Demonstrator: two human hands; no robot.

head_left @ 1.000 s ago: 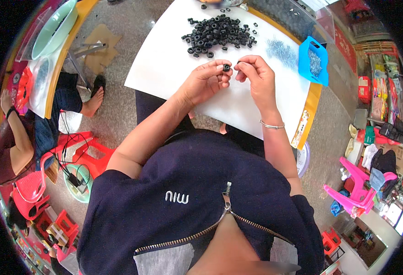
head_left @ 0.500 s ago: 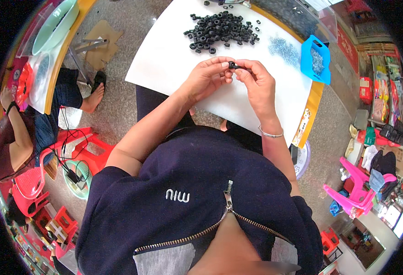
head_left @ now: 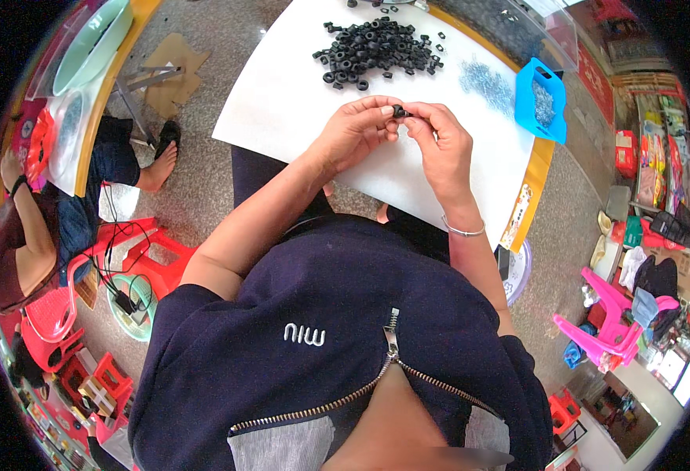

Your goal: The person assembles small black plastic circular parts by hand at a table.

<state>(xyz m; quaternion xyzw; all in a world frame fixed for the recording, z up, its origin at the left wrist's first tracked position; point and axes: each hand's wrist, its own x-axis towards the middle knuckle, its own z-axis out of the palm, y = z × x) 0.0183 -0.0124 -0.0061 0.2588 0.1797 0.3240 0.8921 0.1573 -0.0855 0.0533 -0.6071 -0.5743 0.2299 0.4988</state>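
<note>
Head view shows left hand [head_left: 353, 132] and right hand [head_left: 437, 141] pinching one small black ring [head_left: 398, 111] near the ring pile [head_left: 376, 49]; loosened fingertips could drop it.

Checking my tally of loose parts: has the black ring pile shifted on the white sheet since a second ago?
No. The black ring pile keeps its place on the white sheet, left of the blue tray.

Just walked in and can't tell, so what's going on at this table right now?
A seated person holds a small black ring between the fingertips of both hands, left hand and right hand, above a white tabletop. A pile of black rings lies beyond the hands, with a blue tray to the right.
</note>
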